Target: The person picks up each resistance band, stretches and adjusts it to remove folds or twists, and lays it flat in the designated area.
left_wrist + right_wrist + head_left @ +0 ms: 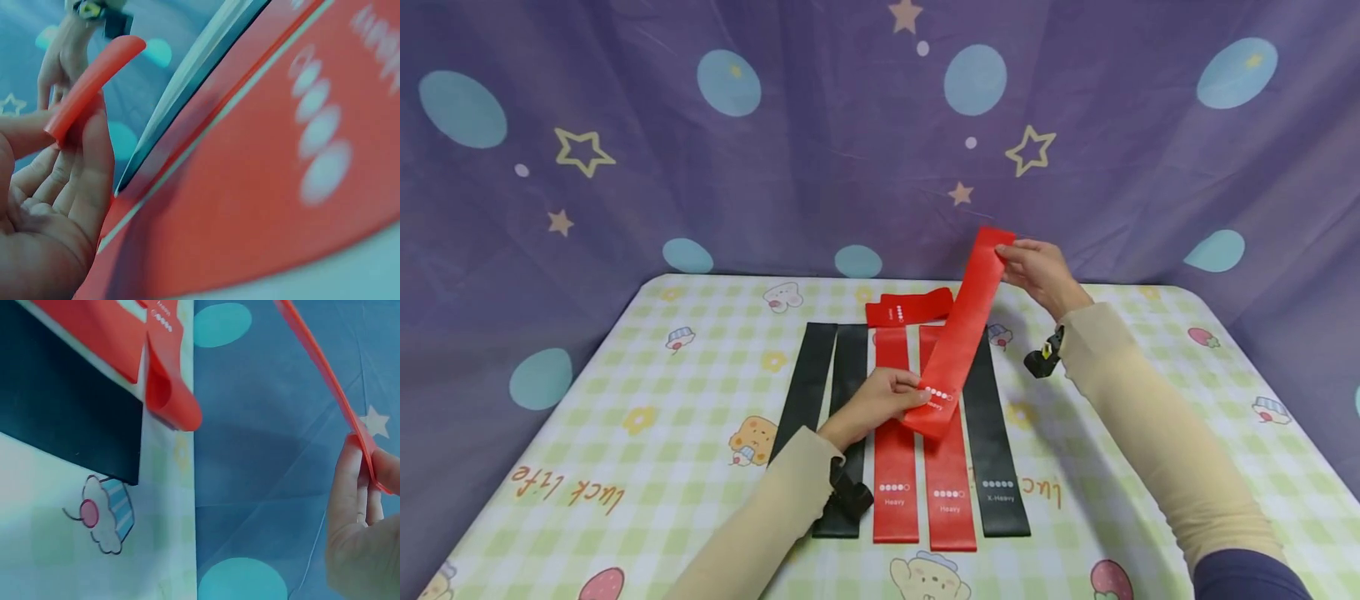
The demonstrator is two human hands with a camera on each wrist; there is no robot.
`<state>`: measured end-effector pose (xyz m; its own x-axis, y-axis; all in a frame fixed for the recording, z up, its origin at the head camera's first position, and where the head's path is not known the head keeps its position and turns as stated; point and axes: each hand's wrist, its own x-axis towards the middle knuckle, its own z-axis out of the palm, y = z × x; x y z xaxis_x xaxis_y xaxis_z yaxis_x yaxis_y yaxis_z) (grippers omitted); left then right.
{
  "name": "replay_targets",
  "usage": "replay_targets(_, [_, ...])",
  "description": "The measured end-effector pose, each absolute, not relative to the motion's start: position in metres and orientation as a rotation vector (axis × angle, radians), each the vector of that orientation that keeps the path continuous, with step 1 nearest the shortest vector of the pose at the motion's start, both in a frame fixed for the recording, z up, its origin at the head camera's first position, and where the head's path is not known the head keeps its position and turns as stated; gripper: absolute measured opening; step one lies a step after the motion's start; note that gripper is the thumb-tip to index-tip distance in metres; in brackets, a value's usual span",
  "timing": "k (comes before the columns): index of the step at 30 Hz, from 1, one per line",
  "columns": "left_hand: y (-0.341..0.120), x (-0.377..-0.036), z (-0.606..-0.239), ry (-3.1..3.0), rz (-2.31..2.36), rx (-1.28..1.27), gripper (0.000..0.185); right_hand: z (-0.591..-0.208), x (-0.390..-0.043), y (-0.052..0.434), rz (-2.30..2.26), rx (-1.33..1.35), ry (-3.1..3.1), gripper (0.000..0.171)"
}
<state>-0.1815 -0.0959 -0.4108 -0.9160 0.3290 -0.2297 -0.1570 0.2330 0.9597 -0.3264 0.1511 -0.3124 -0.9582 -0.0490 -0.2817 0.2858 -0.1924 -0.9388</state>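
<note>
Your left hand (880, 398) and right hand (1037, 271) each pinch an end of the red band (961, 333), centre frame above the tabletop (625, 433); a loose pinch could let it snap back.

Two flat red bands (896, 433) read "Heavy"; the black band (996, 442) reads "X-Heavy"; the bench cloth (625, 433) reads "luck life".
</note>
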Motion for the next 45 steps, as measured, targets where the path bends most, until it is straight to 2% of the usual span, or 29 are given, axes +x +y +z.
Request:
replay_targets(4, [-0.087,-0.172,-0.411,2.114,1.729,0.169,0.042,-0.318,-0.327,0.153,-2.206,0.263,1.888,0.024])
replay_targets(9, [-0.076,-0.16,-0.41,2.086,1.75,0.196,0.039,-0.326,-0.327,0.157,-2.162,0.252,1.936,0.023])
replay_targets(15, [-0.063,-0.149,-0.41,2.027,1.772,0.198,0.036,-0.332,-0.326,0.16,-2.087,0.287,1.988,0.049])
replay_targets(18, [-0.055,-0.144,-0.409,1.988,1.785,0.211,0.034,-0.336,-0.324,0.164,-2.074,0.293,1.995,0.042])
replay_targets(24, [-0.039,-0.13,-0.408,1.884,1.828,0.23,0.027,-0.349,-0.322,0.172,-2.109,0.253,1.951,0.012])
replay_targets(29, [-0.027,-0.122,-0.408,1.872,1.832,0.18,0.019,-0.357,-0.319,0.176,-2.094,0.22,1.958,0.006])
replay_targets(34, [-0.016,-0.115,-0.408,1.863,1.844,0.12,0.014,-0.363,-0.316,0.181,-2.019,0.22,2.029,0.012])
replay_targets(40, [0.001,-0.108,-0.411,1.823,1.848,0.092,0.014,-0.369,-0.314,0.186,-1.888,0.252,2.109,0.042])
replay_targets(43, [0.009,-0.105,-0.412,1.803,1.854,0.068,0.015,-0.373,-0.313,0.189,-1.859,0.252,2.132,0.044])
replay_targets(45, [0.014,-0.102,-0.412,1.786,1.86,0.062,0.013,-0.374,-0.312,0.191,-1.863,0.244,2.131,0.037])
